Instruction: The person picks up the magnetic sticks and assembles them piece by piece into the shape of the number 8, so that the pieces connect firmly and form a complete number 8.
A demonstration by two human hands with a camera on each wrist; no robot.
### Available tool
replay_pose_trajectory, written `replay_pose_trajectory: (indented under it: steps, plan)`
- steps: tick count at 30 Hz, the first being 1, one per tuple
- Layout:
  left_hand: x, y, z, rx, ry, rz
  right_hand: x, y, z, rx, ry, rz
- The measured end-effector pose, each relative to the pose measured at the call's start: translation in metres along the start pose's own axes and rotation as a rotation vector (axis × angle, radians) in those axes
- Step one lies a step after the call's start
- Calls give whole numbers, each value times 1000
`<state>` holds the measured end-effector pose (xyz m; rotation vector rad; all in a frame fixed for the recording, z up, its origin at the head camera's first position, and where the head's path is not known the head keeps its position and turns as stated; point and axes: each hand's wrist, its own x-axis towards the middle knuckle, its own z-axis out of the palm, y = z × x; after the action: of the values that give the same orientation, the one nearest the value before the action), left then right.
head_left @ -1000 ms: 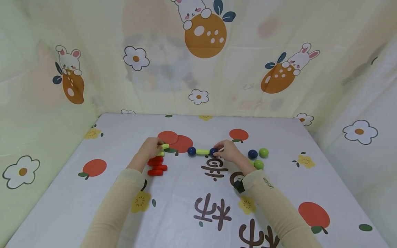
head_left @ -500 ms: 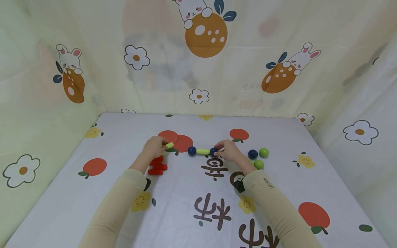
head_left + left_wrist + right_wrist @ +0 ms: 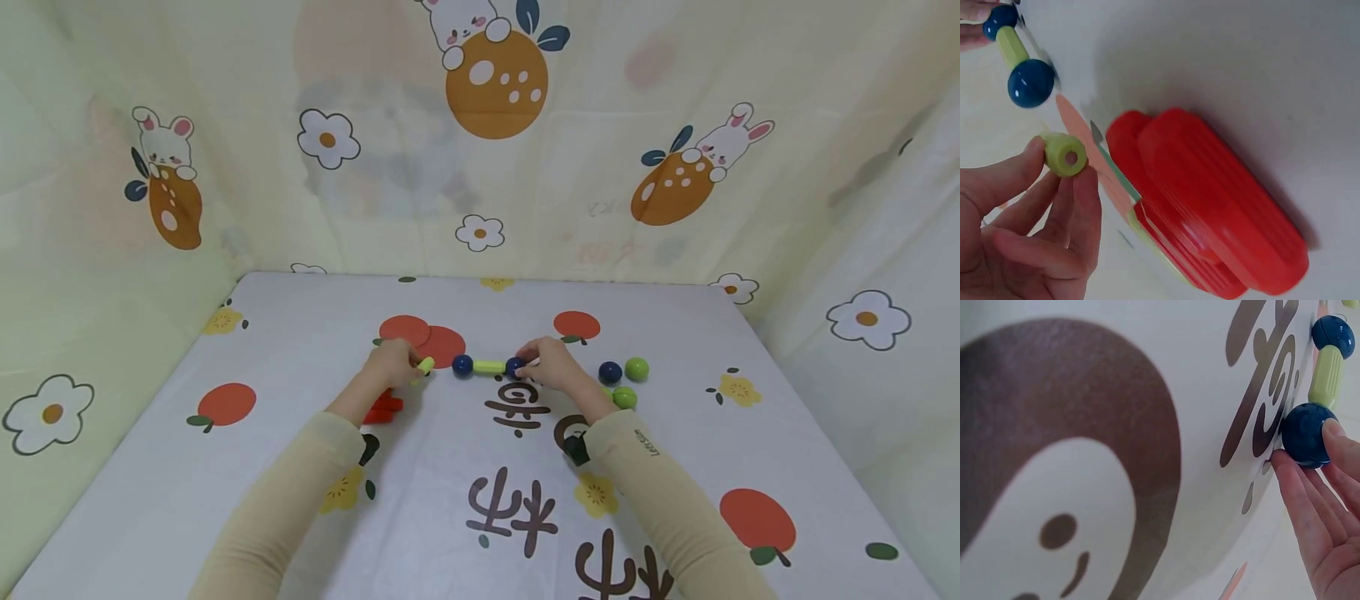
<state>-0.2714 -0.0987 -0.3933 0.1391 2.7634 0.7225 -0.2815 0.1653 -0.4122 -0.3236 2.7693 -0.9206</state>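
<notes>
In my left hand (image 3: 390,364), a yellow-green ribbed rod (image 3: 1063,153) is pinched between thumb and fingers, its end with a round insert facing the left wrist camera. My right hand (image 3: 553,364) grips a dark blue ball (image 3: 1307,434). That ball is joined to a second yellow-green rod (image 3: 489,367), whose far end carries another blue ball (image 3: 462,365). This piece lies on the table, a short gap to the right of the left hand's rod. Below my left wrist lie several red rods (image 3: 1216,200), partly hidden by the arm in the head view.
Right of my right hand sit a loose blue ball (image 3: 610,372), a green ball (image 3: 637,369) and another green ball (image 3: 625,397). My right forearm partly covers more green there. A printed cloth (image 3: 420,500) covers the table; patterned curtains (image 3: 397,192) enclose it.
My left hand has lifted the yellow-green rod from beside the red rods and carried it right, towards the joined piece. The right hand stays on its blue ball.
</notes>
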Motion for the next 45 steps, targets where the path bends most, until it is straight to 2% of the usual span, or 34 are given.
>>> replay_pose_trajectory:
  steps: [9, 13, 30, 38, 45]
  plan:
    - [-5, 6, 13, -26, -67, 47, 2, 1, 2, -15, -9, 2]
    - [-7, 11, 15, -12, -59, 56, 2, 2, 2, -6, 2, -9]
    - [-5, 15, 31, -158, -50, 3, 1, 2, 1, -1, 9, -21]
    - [1, 23, 35, -188, -62, -38, 1, 1, 1, 3, 8, -28]
    - [3, 25, 39, -227, -39, -68, -1, 0, 1, 12, 8, -22]
